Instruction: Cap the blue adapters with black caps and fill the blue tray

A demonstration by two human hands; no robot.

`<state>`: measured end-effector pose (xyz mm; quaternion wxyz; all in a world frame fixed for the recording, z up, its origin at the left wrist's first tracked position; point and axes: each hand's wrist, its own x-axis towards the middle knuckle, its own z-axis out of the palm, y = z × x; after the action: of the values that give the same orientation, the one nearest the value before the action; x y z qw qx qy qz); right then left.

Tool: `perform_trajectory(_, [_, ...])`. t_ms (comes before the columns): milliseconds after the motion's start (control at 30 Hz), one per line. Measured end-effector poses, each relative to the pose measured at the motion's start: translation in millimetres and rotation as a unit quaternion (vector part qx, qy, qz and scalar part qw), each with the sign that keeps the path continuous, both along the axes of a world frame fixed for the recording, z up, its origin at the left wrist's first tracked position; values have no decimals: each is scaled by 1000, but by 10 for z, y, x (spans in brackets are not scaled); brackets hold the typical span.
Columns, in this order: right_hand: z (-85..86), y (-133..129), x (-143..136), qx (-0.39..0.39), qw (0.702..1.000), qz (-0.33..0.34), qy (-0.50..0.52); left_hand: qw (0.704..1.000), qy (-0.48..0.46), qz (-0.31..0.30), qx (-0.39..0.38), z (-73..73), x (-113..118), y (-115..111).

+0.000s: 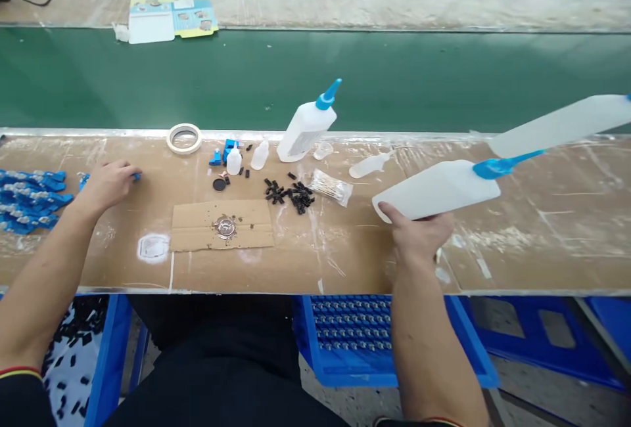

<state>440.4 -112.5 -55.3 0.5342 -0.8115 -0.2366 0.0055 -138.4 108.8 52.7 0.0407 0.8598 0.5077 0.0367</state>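
Note:
On the left of the table, my left hand [109,185] is closed, fingertips pinching a small blue part that mostly hides under them. Beside it lies a pile of blue parts with silvery pieces [32,200]. My right hand [422,236] grips a white plastic bottle [438,192] with a blue nozzle near its base; the thumb overlaps the near edge and the other fingers are partly hidden. Between my hands, a cardboard piece [192,226] carries a small round dish of dark, shiny liquid [225,227]. Small black parts [300,198] lie in loose heaps behind it.
Another white bottle [306,128] stands at the table's back edge, near small squeeze bottles [234,161], a tape roll [170,140] and bagged cotton swabs [331,186]. A further bottle [562,126] is at right. Behind runs a green belt [419,79]. Blue trays [355,376] sit below.

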Motion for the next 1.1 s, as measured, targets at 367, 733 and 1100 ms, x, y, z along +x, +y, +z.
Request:
perform_trajectory(367, [-82,-365,-828,15,989,-101,-110,694,-714,93,-5,-75,712,-362])
perform_trajectory(733, [102,490,-1537,-241,862,374,-243,621,-744,147,-198,-485,996,-609])
perform_trajectory(1100, [142,509,-1711,-305,868,326,-219,750,-635,21,-183,-435,1091,-881])
